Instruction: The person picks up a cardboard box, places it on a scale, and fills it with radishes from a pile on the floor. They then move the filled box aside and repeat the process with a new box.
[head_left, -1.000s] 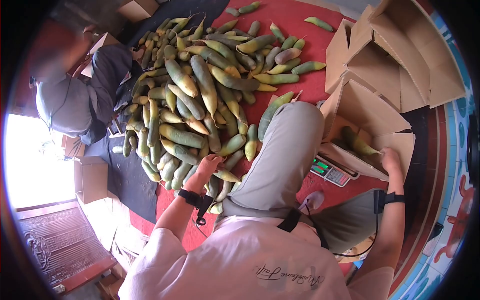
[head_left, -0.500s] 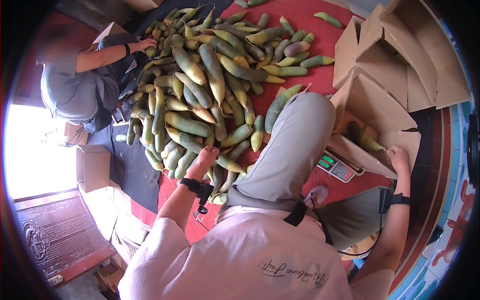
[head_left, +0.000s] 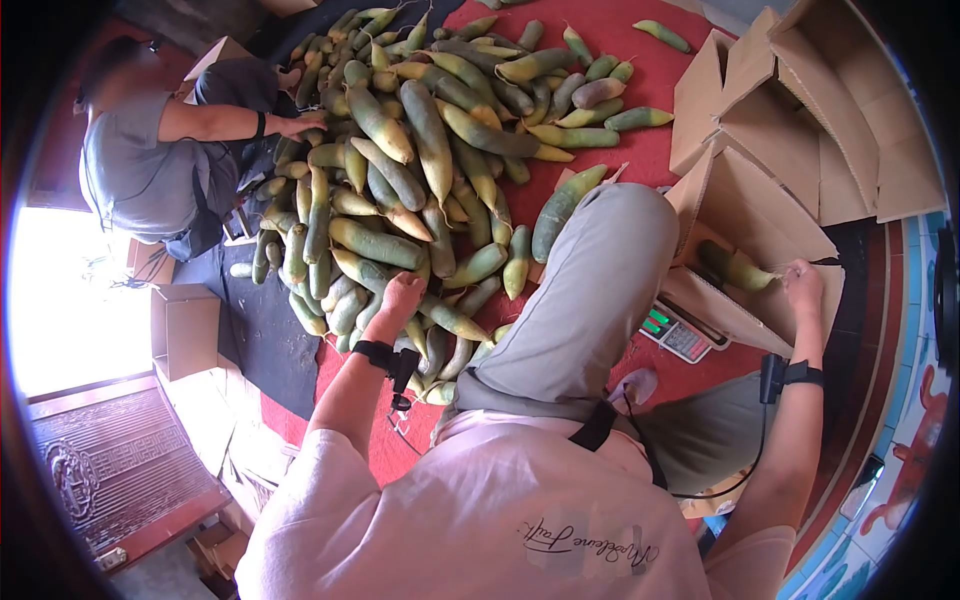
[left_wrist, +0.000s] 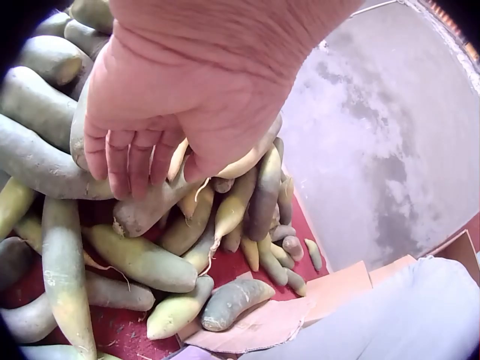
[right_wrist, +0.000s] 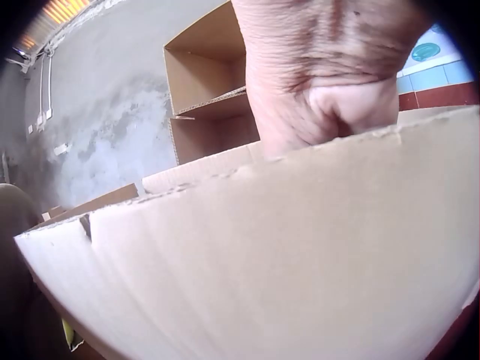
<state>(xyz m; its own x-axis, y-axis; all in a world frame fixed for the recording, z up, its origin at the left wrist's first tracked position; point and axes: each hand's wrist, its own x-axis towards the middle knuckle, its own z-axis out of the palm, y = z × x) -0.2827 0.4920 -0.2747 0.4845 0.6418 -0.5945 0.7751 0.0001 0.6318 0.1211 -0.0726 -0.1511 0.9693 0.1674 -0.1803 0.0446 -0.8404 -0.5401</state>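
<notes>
So a long green-yellow radish (head_left: 455, 319) points rightward from under the left hand (head_left: 404, 292), fingers bent, can't tell if gripping.

left grip (head_left: 403, 292) at radish pile (head_left: 428, 140); right grip (head_left: 803, 286) at carton (head_left: 752, 208)

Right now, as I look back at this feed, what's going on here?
The left hand is loosely over a pile of radishes, gripping nothing. The right hand is at the open box, by the tip of a radish inside it; whether it pinches that tip is unclear. A scale shows beside the box. A second person is reaching to the pile's far side.
</notes>
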